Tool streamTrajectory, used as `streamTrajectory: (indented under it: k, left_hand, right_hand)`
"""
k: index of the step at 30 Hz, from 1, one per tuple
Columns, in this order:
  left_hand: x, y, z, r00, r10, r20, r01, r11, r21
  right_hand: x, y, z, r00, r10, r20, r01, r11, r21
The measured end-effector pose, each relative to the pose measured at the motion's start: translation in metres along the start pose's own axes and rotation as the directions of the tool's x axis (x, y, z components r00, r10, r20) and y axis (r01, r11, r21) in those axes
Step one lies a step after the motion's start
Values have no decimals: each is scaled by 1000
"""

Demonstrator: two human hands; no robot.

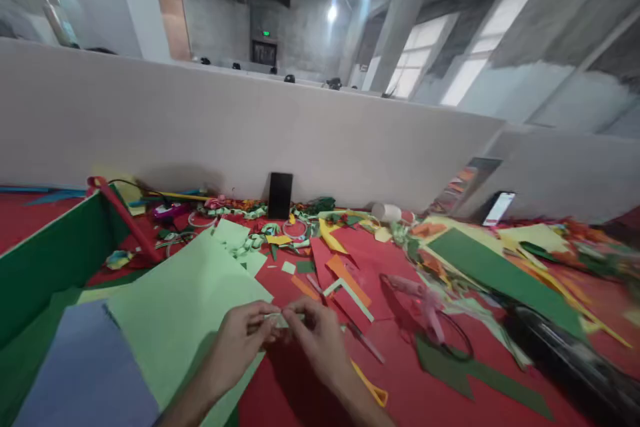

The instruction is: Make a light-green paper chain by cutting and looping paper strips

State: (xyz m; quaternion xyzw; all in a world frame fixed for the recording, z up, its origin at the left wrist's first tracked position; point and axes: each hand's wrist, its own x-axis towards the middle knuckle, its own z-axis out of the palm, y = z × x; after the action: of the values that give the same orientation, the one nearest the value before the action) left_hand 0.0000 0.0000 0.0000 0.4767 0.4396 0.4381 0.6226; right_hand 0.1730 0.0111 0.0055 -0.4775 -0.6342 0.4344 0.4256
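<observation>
In the head view, my left hand (246, 339) and my right hand (319, 339) meet low in the middle. Thumbs and fingers of both pinch a small light green paper piece (281, 320), mostly covered by the fingertips. Beneath and beside my left forearm lies a large light green sheet (195, 287). Close to my right hand are a thin pencil-like stick (367, 343) and a yellow looped handle (373, 387), partly hidden by the wrist. An orange strip (345, 277) and a bent pale strip (357, 299) lie beyond the fingers.
A green-walled box (55, 240) stands at left, near a blue-purple sheet (85, 370). A dark phone (280, 195) leans on the white partition (300, 133). At right are a blurred pink tool (425, 303), a black cylindrical object (560, 347) and a dark green sheet (500, 273).
</observation>
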Motion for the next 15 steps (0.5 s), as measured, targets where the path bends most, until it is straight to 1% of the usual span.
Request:
streamTrajectory:
  k: [4, 10, 12, 15]
  left_hand:
    - [0, 3, 1, 998, -46, -30, 47, 999, 9]
    - [-1, 10, 4, 996, -32, -83, 42, 992, 119]
    - [-2, 12, 4, 995, 0, -98, 16, 987, 161]
    - [-5, 16, 4, 989, 119, -89, -89, 953, 291]
  right_hand:
    - [-4, -4, -3, 999, -28, -25, 26, 997, -69]
    - [-8, -5, 0, 998, -31, -47, 26, 994, -106]
    - [-8, -7, 1, 998, -32, -52, 27, 994, -103]
    - [-8, -11, 3, 999, -30, -27, 28, 997, -73]
